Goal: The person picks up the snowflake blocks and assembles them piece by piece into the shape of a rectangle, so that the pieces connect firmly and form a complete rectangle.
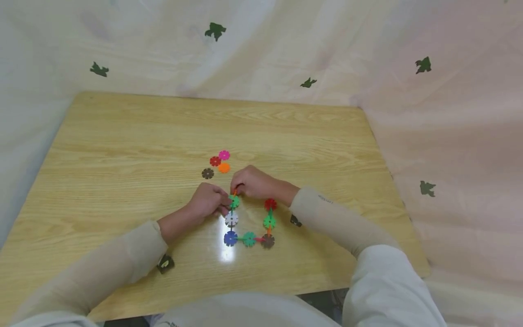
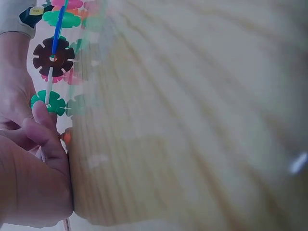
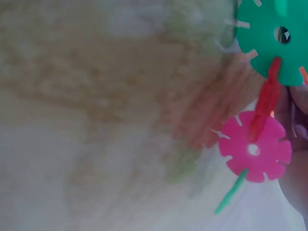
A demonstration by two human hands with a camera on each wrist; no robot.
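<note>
A U-shaped chain of slotted plastic discs lies on the table, with flat and edge-on pieces alternating. At its far left end, my left hand (image 1: 207, 200) pinches the green disc (image 1: 234, 201). Just beyond, my right hand (image 1: 254, 182) pinches an orange disc (image 1: 235, 192), seen edge-on at the green disc's far rim. Nearer me in the chain are a white disc (image 1: 231, 220) and a blue disc (image 1: 230, 239). In the left wrist view, the left fingers (image 2: 48, 137) sit beside a green disc (image 2: 54, 102). The right wrist view shows a pink disc (image 3: 255, 163) linked by a red piece.
Four-sided wooden table (image 1: 122, 136). Several loose discs lie beyond the left hand: a pink one (image 1: 224, 155), a red one (image 1: 215, 161), an orange one (image 1: 224, 168) and a brown one (image 1: 207, 173). The chain's other arm ends in a red disc (image 1: 270, 204) beneath the right wrist.
</note>
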